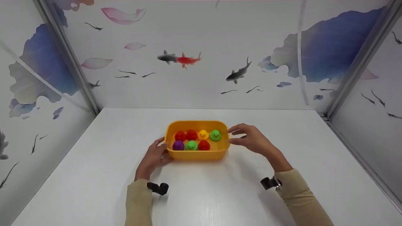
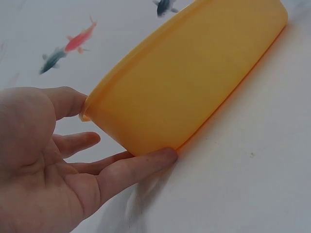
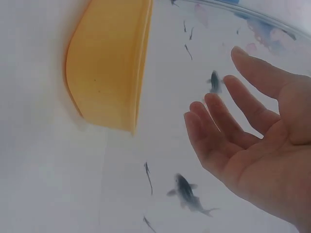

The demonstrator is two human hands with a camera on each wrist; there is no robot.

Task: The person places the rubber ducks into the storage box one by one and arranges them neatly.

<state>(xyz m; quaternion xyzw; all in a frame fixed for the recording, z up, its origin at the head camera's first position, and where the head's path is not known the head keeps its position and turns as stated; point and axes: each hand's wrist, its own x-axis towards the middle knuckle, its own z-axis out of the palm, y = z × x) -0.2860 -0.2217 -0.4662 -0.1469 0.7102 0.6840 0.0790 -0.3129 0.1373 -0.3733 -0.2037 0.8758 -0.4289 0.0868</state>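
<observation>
A yellow plastic basin (image 1: 197, 155) stands on the white table, with several small toy ducks inside. They include a yellow duck (image 1: 203, 135), a green duck (image 1: 215, 135), a purple one (image 1: 178, 145) and red ones, whose faces are not visible. My left hand (image 1: 154, 156) grips the basin's left end. In the left wrist view, one finger of that hand (image 2: 53, 155) touches the rim and another digit lies against the lower edge. Beside the right end is my right hand (image 1: 251, 139), fingers loosely bent. The right wrist view shows this hand (image 3: 257, 131) apart from the basin (image 3: 107, 63), holding nothing.
White panels (image 1: 194, 91) printed with fish and petals enclose the table (image 1: 201, 194) at the back and both sides. Metal posts (image 1: 67, 59) stand at the corners. A small black camera (image 1: 158, 188) sits on each wrist, over beige sleeves (image 1: 139, 202).
</observation>
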